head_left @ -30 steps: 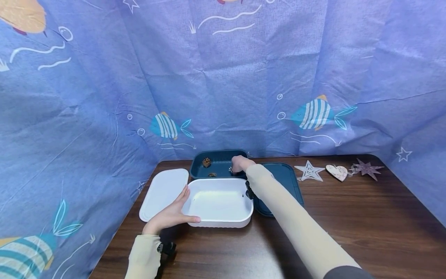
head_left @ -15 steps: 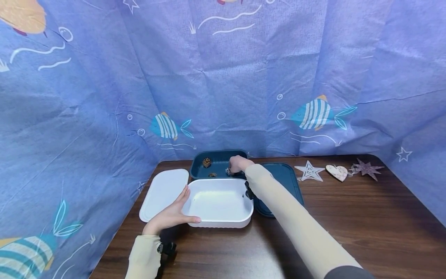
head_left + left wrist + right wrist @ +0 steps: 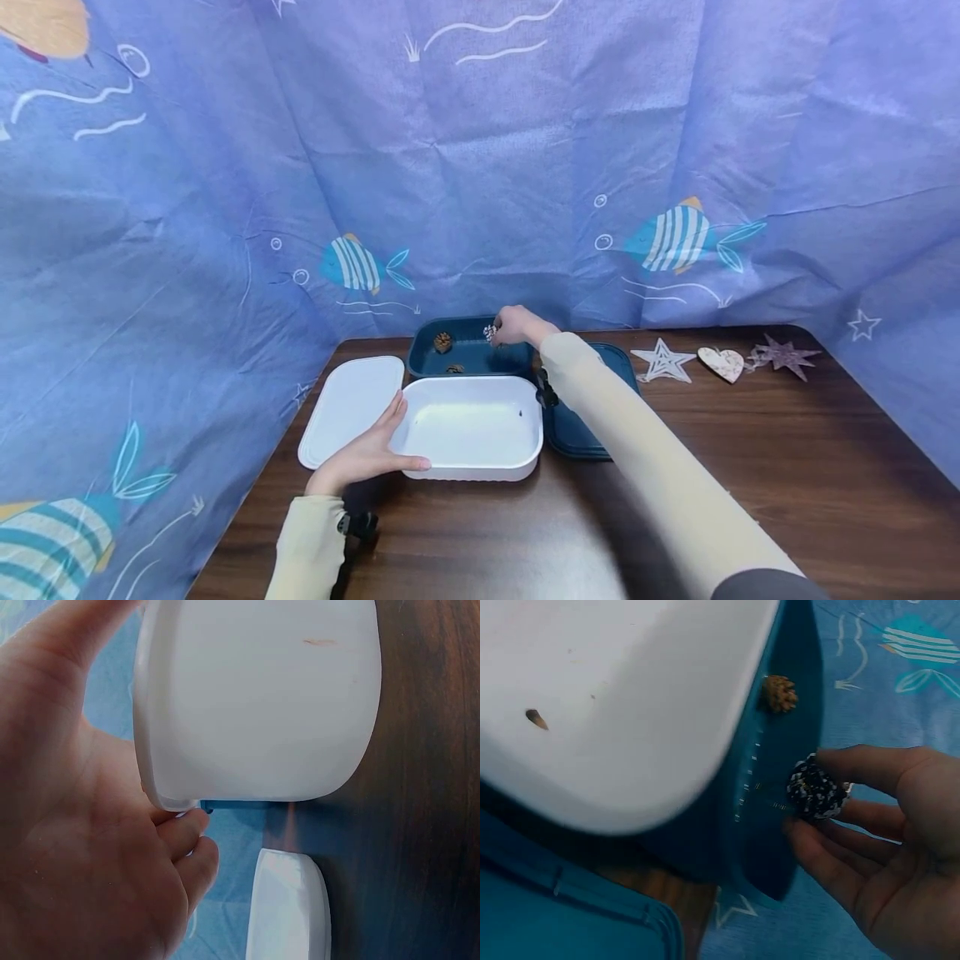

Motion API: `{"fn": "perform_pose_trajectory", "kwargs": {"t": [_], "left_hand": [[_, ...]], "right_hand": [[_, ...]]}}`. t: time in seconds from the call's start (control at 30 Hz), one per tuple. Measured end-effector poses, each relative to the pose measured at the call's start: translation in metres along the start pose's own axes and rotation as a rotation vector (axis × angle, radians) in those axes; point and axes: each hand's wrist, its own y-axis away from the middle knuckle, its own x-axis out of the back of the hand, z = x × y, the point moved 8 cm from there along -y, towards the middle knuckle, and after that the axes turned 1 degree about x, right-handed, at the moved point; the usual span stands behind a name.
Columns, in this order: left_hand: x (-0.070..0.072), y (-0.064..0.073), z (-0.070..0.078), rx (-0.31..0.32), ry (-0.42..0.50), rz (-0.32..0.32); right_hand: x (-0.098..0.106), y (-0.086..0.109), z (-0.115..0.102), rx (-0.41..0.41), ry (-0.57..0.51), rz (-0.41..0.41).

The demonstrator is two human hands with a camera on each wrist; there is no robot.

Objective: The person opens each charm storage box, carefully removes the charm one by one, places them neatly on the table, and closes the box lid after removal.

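Observation:
My right hand (image 3: pixel 516 325) pinches a dark, white-tipped pine cone (image 3: pixel 814 791) between thumb and fingers, over the right part of the dark teal container (image 3: pixel 472 330). Inside that container sit a brown pine cone (image 3: pixel 442 342) and another brown cone (image 3: pixel 455 368), partly hidden by the near wall. My left hand (image 3: pixel 363 454) grips the left end of the white container (image 3: pixel 468 437), thumb at its front rim and fingers along its left side. A small brown flake (image 3: pixel 536 718) lies in the white container, which stands in front of the teal one.
A white lid (image 3: pixel 352 408) lies left of the containers, and a dark teal lid (image 3: pixel 573 425) lies to the right, partly under my right forearm. Farther right are a white star (image 3: pixel 663 362), a pale heart (image 3: pixel 722 364) and a purple star (image 3: pixel 783 356). A blue fish-print cloth (image 3: pixel 487 208) hangs behind the table.
My right hand has risen from low in the teal container, lifting the white-tipped pine cone with it. The left hand keeps its hold on the white container. The head view has shifted slightly.

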Motion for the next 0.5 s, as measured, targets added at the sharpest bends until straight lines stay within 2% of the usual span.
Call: {"fn": "perform_pose_trajectory", "kwargs": {"t": [0.33, 0.5], "left_hand": [[0.000, 0.001, 0.003, -0.005, 0.016, -0.005], [0.001, 0.000, 0.004, -0.005, 0.018, -0.006]], "right_hand": [[0.046, 0.021, 0.004, 0.059, -0.075, 0.077], [0.068, 0.033, 0.014, 0.068, -0.060, 0.110]]}}
